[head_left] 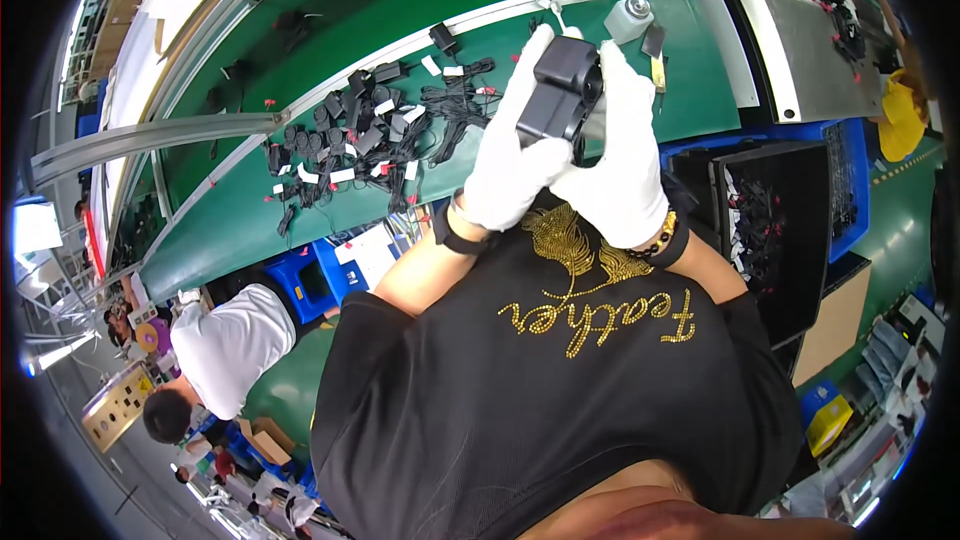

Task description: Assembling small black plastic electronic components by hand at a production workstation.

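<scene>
Two black boxy power adapters are held up side by side in front of my chest, above the near edge of the green bench. My left hand, in a white glove, wraps round their left side, with its thumb across the lower end. My right hand, also gloved in white, grips them from the right, its fingers along the far side. Both hands meet at the heels below the adapters. Part of a black cable seems to hang beneath them, mostly hidden by the gloves.
Left of my hands, a heap of black adapters and cables with white tags covers the green bench. Beyond my right hand stands a white bottle. A black bin of cables sits at my right. Another person works further left.
</scene>
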{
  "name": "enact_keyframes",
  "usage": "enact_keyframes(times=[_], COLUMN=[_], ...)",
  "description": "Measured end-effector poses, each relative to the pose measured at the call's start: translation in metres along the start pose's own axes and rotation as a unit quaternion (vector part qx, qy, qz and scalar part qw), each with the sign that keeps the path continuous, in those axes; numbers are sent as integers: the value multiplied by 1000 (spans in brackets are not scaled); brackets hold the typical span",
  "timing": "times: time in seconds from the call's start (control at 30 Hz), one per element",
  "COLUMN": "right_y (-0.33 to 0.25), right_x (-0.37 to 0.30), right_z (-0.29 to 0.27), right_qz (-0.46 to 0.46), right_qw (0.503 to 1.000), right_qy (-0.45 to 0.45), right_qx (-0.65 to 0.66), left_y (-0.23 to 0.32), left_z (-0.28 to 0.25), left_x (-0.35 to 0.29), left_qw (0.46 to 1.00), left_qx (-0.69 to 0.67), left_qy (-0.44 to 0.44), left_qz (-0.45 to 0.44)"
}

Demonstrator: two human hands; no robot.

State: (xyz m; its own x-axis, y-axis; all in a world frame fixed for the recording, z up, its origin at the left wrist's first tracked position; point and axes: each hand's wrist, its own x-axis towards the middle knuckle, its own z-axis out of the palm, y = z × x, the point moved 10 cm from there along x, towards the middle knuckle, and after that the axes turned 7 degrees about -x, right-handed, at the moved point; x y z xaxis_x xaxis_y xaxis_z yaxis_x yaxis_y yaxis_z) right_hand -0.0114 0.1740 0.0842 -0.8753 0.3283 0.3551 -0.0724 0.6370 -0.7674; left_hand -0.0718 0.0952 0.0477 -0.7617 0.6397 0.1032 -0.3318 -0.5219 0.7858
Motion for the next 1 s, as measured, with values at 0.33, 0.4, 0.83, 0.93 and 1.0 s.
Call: enact_keyframes(times=[0.33,0.4,0.83,0.93,1.0], right_y=[-12,-1,40,30,25], right_x=[55,53,20,10,6], right_z=[-36,14,24,41,39], right_qz=[-112,-45,-36,6,-250], right_qw=[983,941,905,879,904], right_qy=[-140,-320,-383,-442,-347], right_qx=[-39,98,182,178,-10], left_y=[-33,-37,-51,-45,-58], left_z=[9,5,-14,6,-7], left_x=[-20,-25,-39,-31,-41], left_qw=[961,959,951,954,946], left_qx=[-167,-165,-172,-167,-197], left_qy=[-96,-84,-91,-117,-71], left_qz=[-199,-212,-241,-221,-248])
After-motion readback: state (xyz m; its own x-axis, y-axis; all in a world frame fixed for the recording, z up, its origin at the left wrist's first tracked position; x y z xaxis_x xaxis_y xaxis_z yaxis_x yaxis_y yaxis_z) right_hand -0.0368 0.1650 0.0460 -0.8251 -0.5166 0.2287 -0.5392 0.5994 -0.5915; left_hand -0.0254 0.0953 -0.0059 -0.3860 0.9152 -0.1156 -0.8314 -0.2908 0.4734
